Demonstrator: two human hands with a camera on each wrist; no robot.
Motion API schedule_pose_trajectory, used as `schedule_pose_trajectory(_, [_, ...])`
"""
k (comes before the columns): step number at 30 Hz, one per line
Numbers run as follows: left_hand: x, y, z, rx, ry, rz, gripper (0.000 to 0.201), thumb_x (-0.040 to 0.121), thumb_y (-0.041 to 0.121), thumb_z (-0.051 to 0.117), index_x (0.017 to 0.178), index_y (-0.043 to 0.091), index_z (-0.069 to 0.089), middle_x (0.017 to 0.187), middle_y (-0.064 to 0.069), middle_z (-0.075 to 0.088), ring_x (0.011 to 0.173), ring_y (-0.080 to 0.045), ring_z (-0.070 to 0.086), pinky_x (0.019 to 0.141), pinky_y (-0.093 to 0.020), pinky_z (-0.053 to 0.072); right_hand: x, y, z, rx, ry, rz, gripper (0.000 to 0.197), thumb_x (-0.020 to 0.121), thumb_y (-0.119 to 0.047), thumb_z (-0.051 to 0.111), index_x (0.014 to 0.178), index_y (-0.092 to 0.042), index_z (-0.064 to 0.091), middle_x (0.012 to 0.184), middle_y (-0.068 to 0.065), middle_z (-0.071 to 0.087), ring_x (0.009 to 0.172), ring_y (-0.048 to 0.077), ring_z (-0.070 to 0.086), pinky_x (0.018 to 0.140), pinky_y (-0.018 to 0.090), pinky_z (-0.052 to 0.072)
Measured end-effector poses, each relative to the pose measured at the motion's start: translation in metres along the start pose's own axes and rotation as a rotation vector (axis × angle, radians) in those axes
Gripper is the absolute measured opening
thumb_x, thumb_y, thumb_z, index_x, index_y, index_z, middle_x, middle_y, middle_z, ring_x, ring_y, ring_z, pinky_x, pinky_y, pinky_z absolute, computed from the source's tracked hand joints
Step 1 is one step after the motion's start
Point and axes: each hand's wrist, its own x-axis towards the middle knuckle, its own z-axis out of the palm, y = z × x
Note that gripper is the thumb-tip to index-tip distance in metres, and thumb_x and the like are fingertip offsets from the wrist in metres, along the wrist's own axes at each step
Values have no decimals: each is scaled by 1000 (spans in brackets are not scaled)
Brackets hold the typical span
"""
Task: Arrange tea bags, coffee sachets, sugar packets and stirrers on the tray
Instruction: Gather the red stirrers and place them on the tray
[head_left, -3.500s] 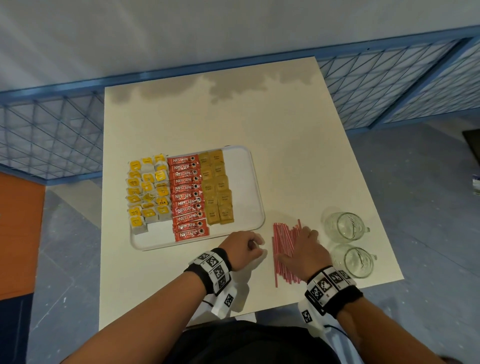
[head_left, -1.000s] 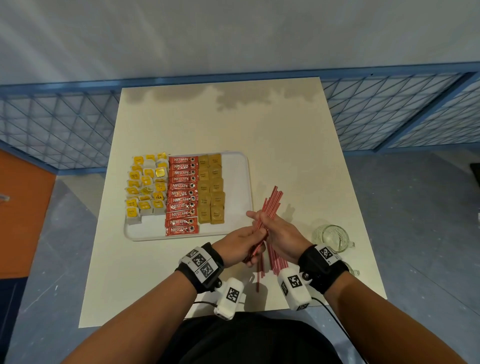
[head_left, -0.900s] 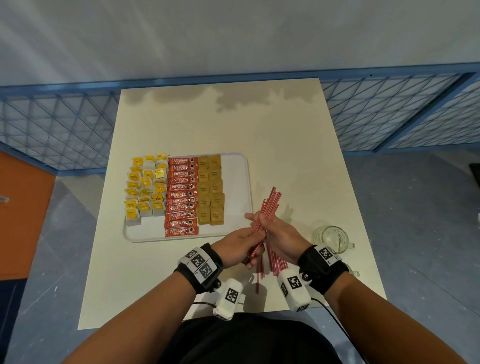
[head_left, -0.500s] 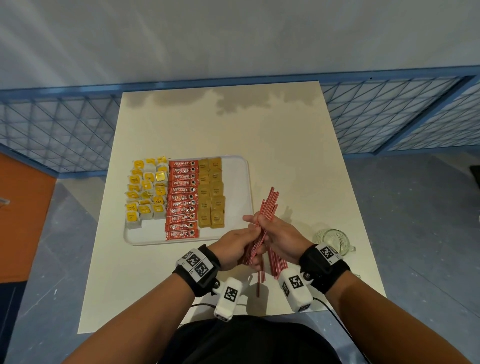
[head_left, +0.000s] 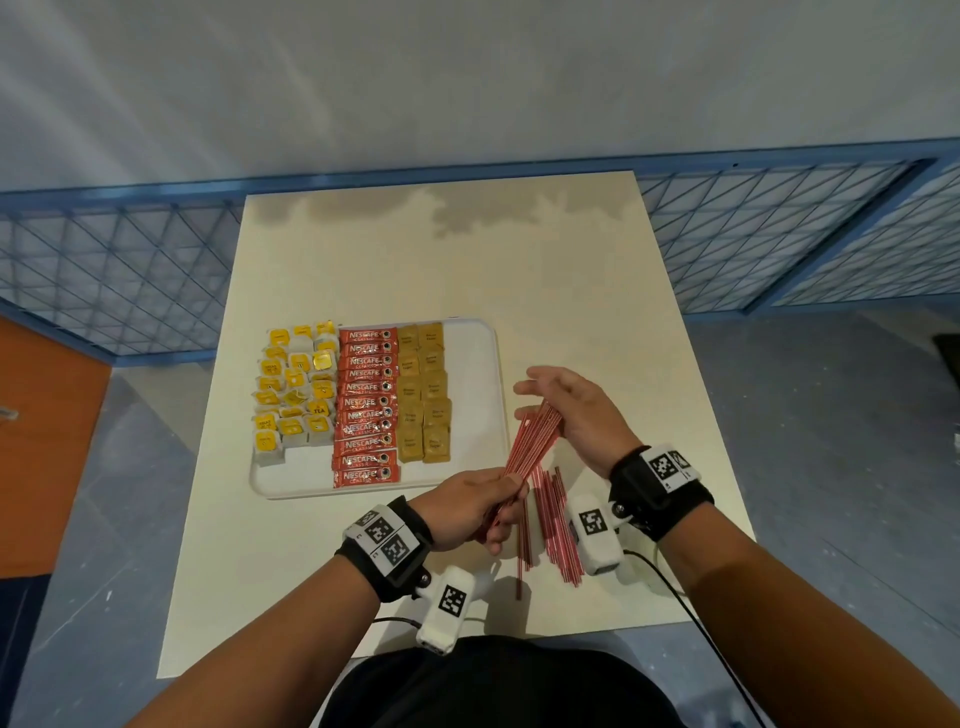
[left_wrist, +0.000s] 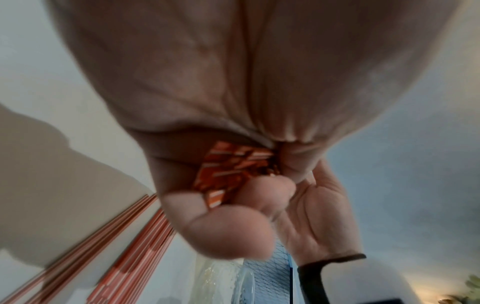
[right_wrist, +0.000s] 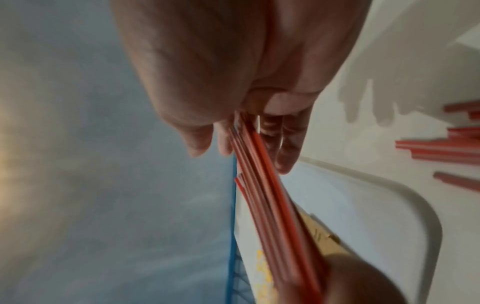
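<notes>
- While the left hand (head_left: 470, 506) keeps its grip curled round the near end of a red stirrer bundle (head_left: 532, 444), the right hand (head_left: 574, 410) lies flat, fingers straight, against the bundle's far end.
- Bundle is tilted, off the counter (head_left: 571, 270), just right of the tray (head_left: 480, 374).
- More loose stirrers (head_left: 558, 525) lie on counter below the hands.
- Tray holds tea bags (head_left: 296, 389), coffee sachets (head_left: 366, 405), sugar packets (head_left: 423, 395) in columns.

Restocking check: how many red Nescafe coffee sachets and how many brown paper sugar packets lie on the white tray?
Red Nescafe coffee sachets: 11
Brown paper sugar packets: 10
Total: 21
</notes>
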Motion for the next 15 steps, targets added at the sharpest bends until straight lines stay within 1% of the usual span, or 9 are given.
schedule_pose_trajectory(1, [0, 1, 1, 6, 4, -4, 24, 108, 33, 40, 98, 13, 50, 68, -2, 44, 53, -16, 42, 53, -28, 48, 0, -2, 2, -84, -11, -14, 29, 108, -29, 47, 122, -10, 65, 115, 5, 74, 95, 25, 75, 72, 30, 58])
schedule_pose_trajectory(3, [-1, 4, 4, 18, 5, -10, 24, 109, 31, 38, 98, 13, 49, 67, -1, 45, 52, -16, 41, 51, -27, 47, 0, -2, 7, -211, -41, -32, 34, 109, -26, 45, 106, -3, 70, 101, 7, 75, 81, 19, 75, 66, 26, 56])
schedule_pose_trajectory(5, [-1, 3, 5, 36, 15, -11, 25, 109, 31, 38, 97, 12, 49, 67, -1, 48, 51, -15, 41, 49, -26, 46, -2, -1, 12, -320, -53, -74, 38, 108, -28, 48, 94, -2, 73, 85, 2, 73, 71, 13, 71, 66, 27, 54])
schedule_pose_trajectory(6, [-1, 2, 5, 46, 21, -7, 25, 109, 31, 40, 98, 11, 47, 69, -2, 51, 51, -15, 43, 49, -26, 47, -2, 2, 13, -377, -50, -100, 40, 107, -31, 50, 89, -5, 73, 80, -3, 72, 69, 12, 69, 68, 30, 54])
schedule_pose_trajectory(8, [0, -1, 3, 64, 23, 3, 25, 109, 32, 42, 97, 10, 45, 74, -5, 58, 51, -16, 47, 49, -26, 48, -2, 9, 15, -464, -36, -139, 40, 105, -36, 51, 81, -14, 74, 80, -6, 73, 74, 14, 68, 76, 36, 53])
schedule_pose_trajectory(10, [0, -4, 2, 69, 9, 3, 25, 108, 33, 44, 94, 12, 45, 76, -6, 60, 51, -16, 49, 49, -27, 50, -1, 15, 18, -479, -20, -132, 39, 104, -37, 52, 78, -19, 73, 84, -4, 75, 93, 21, 70, 88, 42, 53])
schedule_pose_trajectory(11, [1, -5, 2, 67, 2, 0, 24, 108, 33, 45, 93, 13, 45, 75, -6, 59, 51, -15, 50, 49, -26, 50, -1, 17, 19, -477, -13, -123, 38, 104, -36, 52, 77, -19, 73, 85, -3, 75, 99, 21, 70, 91, 43, 53])
schedule_pose_trajectory(13, [0, -5, 2, 52, -7, -3, 22, 107, 31, 47, 91, 15, 45, 71, -4, 55, 52, -15, 50, 49, -26, 50, -2, 17, 22, -464, -11, -110, 35, 103, -31, 55, 78, -15, 73, 84, -1, 75, 104, 6, 69, 95, 40, 52])
schedule_pose_trajectory(15, [-1, -3, 3, 44, -6, 14, 22, 107, 29, 48, 90, 15, 44, 68, -1, 52, 52, -14, 50, 50, -25, 49, -4, 17, 23, -460, -19, -113, 32, 103, -29, 56, 80, -13, 71, 83, 0, 75, 92, -5, 68, 88, 36, 53])
